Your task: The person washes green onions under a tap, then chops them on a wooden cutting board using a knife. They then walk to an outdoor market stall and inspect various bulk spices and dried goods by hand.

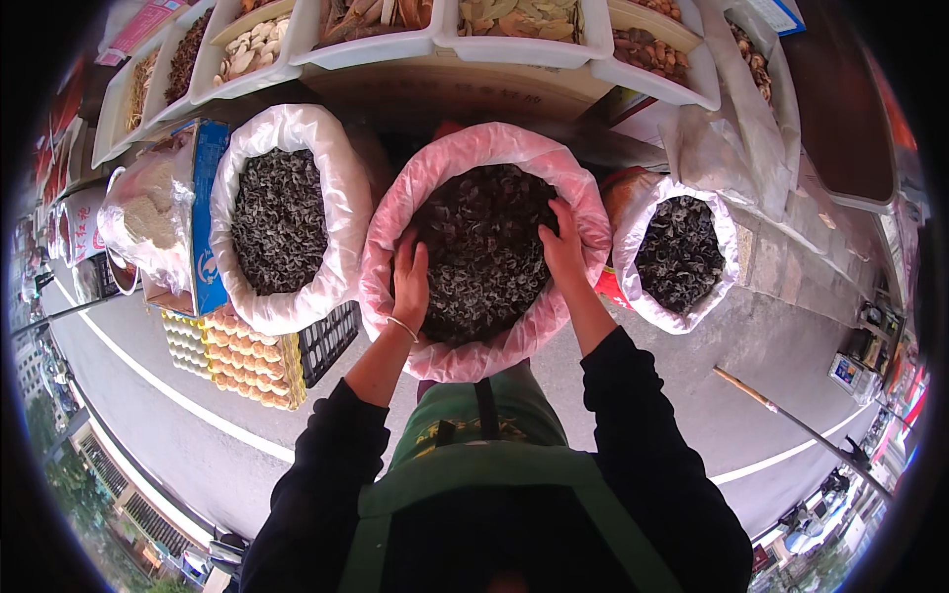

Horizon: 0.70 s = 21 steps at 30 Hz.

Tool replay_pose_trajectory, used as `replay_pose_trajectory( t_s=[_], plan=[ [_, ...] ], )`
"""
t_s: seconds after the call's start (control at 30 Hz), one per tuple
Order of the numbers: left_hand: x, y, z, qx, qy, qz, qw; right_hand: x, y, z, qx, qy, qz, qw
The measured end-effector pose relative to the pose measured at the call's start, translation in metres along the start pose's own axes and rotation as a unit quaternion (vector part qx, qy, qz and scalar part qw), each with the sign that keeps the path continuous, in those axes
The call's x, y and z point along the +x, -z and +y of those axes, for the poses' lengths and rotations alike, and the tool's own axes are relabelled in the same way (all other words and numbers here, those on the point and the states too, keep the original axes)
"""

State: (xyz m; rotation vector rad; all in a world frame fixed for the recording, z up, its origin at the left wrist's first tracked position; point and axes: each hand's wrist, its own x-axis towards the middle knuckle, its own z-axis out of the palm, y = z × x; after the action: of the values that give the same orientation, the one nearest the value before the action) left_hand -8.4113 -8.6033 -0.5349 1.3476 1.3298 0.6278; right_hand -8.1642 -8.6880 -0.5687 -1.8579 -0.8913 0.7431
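In front of me stands a sack lined with pink plastic (395, 188), filled with dark, crinkled pieces that look like dried black fungus (484, 267). My left hand (410, 287) lies along the inner left side of the sack, fingers stretched out at the edge of the fungus. On the opposite side my right hand (561, 247) reaches over the rim, its fingers apart and their tips touching the fungus. Neither hand shows anything held. A bracelet circles my left wrist.
White-lined sacks of similar dark pieces stand to the left (341, 188) and right (727, 247). Beyond them runs a row of white trays (534, 51) of dried goods. Egg trays (252, 361) and a blue box (205, 217) are at left; a wooden pole (746, 388) is at right.
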Motion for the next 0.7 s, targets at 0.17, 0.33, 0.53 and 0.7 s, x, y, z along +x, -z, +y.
replay_pose_trajectory(
  t_s=[0.17,0.33,0.53,0.7],
  plan=[
    [-0.037,0.01,-0.065,0.22,0.052,0.055,0.972,-0.069,-0.028,0.046,-0.045,-0.217,0.085,0.971],
    [-0.064,0.014,-0.076,0.272,0.051,-0.022,0.961,-0.128,-0.06,0.03,-0.019,-0.412,0.035,0.91],
    [-0.093,0.023,-0.073,0.197,0.155,-0.168,0.954,-0.17,-0.091,0.025,0.023,-0.372,-0.042,0.927],
    [-0.095,0.018,-0.08,0.135,0.086,-0.177,0.971,-0.163,-0.083,0.014,-0.123,-0.276,-0.154,0.941]
  ],
)
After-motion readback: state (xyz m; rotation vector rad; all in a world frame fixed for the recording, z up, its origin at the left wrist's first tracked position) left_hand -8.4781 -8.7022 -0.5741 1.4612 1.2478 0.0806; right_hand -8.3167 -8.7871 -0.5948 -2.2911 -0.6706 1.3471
